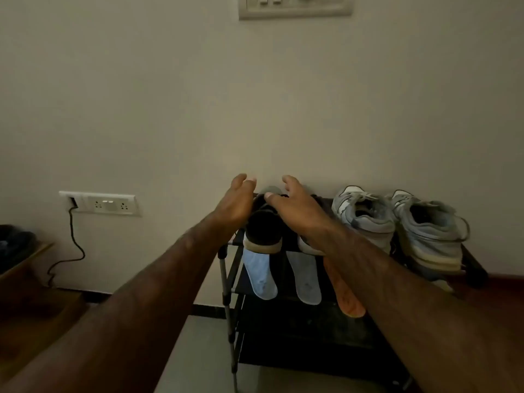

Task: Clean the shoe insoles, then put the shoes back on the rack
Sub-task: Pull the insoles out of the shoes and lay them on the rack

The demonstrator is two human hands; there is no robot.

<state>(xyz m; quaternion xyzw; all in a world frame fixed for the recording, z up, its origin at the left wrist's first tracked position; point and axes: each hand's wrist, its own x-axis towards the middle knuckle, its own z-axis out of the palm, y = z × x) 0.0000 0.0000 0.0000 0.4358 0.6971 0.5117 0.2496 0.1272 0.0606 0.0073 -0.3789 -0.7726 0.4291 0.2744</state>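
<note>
"On top of the rack (224, 268), what are you after?"

"The black shoes (262, 231) at the left end of its top shelf. My left hand (235, 204) is just beside the outer shoe. My right hand (297, 207) is over the inner one and hides most of it. Neither grip has closed: the fingers are spread and loose, holding nothing. Whether they touch the shoes I cannot tell."

"And the insoles?"

"Out of the shoes. A pale blue insole (261, 275) and a grey insole (306, 279) hang down the rack's front below the black pair, upper ends apparently tucked under the heels. An orange insole (344, 293) hangs next to them, partly behind my right forearm. The grey sneakers (365, 217) sit at the right end of the same shelf."

"So which step is this?"

"I judge the shoes are racked but unfinished. The insoles are not back inside, and the light is too dim to say whether they are clean."

"Next move?"

"Likely close one grip round each black shoe's collar and lift it level and slowly. The insoles would lose whatever pins them and could drop to the rack's lower shelves."
</note>
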